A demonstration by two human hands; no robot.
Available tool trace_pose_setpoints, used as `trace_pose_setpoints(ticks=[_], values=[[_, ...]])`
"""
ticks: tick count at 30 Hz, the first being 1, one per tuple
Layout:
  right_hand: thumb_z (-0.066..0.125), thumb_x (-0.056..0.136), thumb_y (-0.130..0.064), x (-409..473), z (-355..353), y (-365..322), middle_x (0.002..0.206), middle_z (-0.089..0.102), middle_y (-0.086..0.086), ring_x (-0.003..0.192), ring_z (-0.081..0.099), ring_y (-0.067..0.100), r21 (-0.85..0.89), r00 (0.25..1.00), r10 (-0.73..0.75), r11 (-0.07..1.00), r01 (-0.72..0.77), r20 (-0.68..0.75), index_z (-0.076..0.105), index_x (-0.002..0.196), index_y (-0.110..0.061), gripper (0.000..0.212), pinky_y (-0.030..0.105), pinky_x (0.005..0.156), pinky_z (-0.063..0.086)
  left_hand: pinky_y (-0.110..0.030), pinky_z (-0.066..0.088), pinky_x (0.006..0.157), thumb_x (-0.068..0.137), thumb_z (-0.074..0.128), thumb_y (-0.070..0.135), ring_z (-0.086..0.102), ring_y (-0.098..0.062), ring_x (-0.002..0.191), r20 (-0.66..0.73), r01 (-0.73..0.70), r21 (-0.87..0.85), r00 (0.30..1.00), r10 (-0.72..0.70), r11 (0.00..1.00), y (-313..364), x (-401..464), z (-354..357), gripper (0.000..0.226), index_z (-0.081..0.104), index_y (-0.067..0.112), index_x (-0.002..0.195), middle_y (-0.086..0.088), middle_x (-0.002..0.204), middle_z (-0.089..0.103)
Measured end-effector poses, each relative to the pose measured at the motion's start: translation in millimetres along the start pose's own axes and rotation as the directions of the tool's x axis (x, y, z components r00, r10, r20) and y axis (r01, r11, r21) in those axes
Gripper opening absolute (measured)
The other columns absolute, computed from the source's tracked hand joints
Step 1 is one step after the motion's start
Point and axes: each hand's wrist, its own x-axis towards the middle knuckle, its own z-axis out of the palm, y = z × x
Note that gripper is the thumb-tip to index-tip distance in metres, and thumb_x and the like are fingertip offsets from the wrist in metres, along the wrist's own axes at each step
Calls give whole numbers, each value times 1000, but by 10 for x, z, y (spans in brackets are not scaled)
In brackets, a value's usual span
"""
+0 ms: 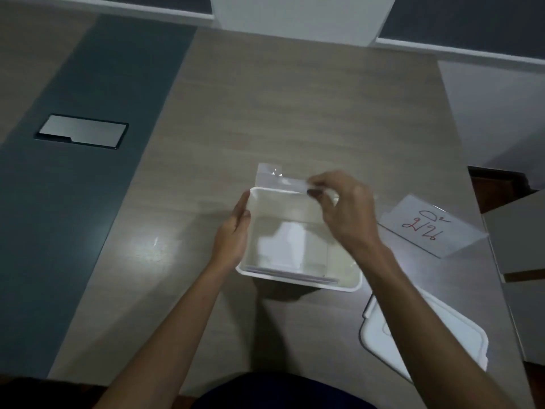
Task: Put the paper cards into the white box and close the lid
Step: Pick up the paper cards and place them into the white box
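Note:
A white box (348, 286) stands open on the wooden table in front of me, with white cards lying inside it. My right hand (345, 211) pinches the top edge of a paper card in a clear sleeve (275, 180), held upright over the box's far rim. My left hand (234, 231) rests flat against the box's left wall. Another sleeved card (427, 225) with red writing lies on the table to the right. The white lid (380, 329) lies near the table's front right, partly hidden by my right forearm.
A grey metal cable hatch (82, 131) sits in the dark strip on the left of the table. A cardboard box (519, 237) stands at the right edge. A white chair back (300, 16) is beyond the table's far side.

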Motion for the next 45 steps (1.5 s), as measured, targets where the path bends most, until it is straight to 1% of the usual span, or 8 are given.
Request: trace_pose_setpoints(ticks=[5, 8, 15, 22, 29, 34, 38, 45], values=[[68, 81, -4, -422, 51, -77, 92, 74, -5, 83, 66, 23, -219, 993, -116, 970, 107, -30, 73, 92, -19, 19, 34, 77, 38, -18, 35, 105, 98, 44, 40, 45, 16, 120, -3, -59, -70, 998, 59, 996, -41, 12, -9, 42, 43, 44, 140, 31, 135, 46], [66, 87, -10, -545, -99, -197, 90, 74, -4, 77, 65, 21, -191, 983, -176, 968, 163, -53, 73, 92, -17, 11, 36, 72, 41, -18, 35, 98, 98, 44, 39, 45, 7, 122, 5, -35, -48, 999, 35, 998, -36, 15, -8, 43, 41, 45, 141, 29, 132, 46], [73, 82, -8, -746, 162, -67, 86, 76, 2, 75, 70, 27, -203, 951, -21, 975, 88, 309, 75, 94, -15, 13, 42, 66, 51, -12, 27, 99, 99, 41, 32, 38, 9, 126, 4, -41, -73, 999, 41, 997, -42, 14, 9, 43, 41, 47, 140, 33, 134, 42], [29, 100, -54, -815, 451, -71, 80, 69, 11, 72, 62, 26, -234, 611, 284, 959, -163, 739, 66, 80, -8, 63, 40, 74, 52, -20, 28, 104, 98, 37, 36, 38, 5, 128, 3, -33, -28, 999, 33, 999, -28, 3, 8, 43, 39, 56, 136, 26, 143, 43], [29, 98, -57, -776, 355, -30, 96, 74, 9, 83, 65, 24, -164, 678, 289, 956, -244, 676, 73, 96, -10, 64, 39, 81, 53, -33, 40, 103, 99, 32, 39, 50, -19, 130, -30, -51, 217, 998, 59, 975, -33, -10, -14, 45, 31, 54, 141, 8, 145, 50], [53, 97, -30, -599, -215, 376, 103, 74, -1, 92, 64, 17, 77, 960, 257, 961, -266, 114, 72, 103, -15, 25, 36, 81, 54, -46, 31, 113, 95, 37, 50, 31, -27, 143, -123, -127, 603, 961, 249, 787, 138, 39, -7, 50, 38, 36, 144, -6, 154, 38], [59, 93, -28, -649, -669, 1000, 112, 70, 1, 106, 58, 21, -69, 919, 383, 918, -389, -90, 69, 110, -16, 22, 27, 92, 41, -42, 28, 115, 93, 47, 46, 31, -28, 143, -109, -244, 589, 921, 375, 771, 477, 113, 306, 54, 42, 28, 143, -10, 153, 38], [69, 87, -26, -705, -1097, 1979, 136, 57, 13, 134, 39, 36, -384, 840, 536, 761, -523, -83, 53, 134, -13, 51, 45, 112, 31, -43, 33, 110, 96, 40, 40, 44, -36, 134, -165, 32, 517, 984, 63, 856, 408, 300, 223, 51, 38, 25, 146, -15, 149, 44]])
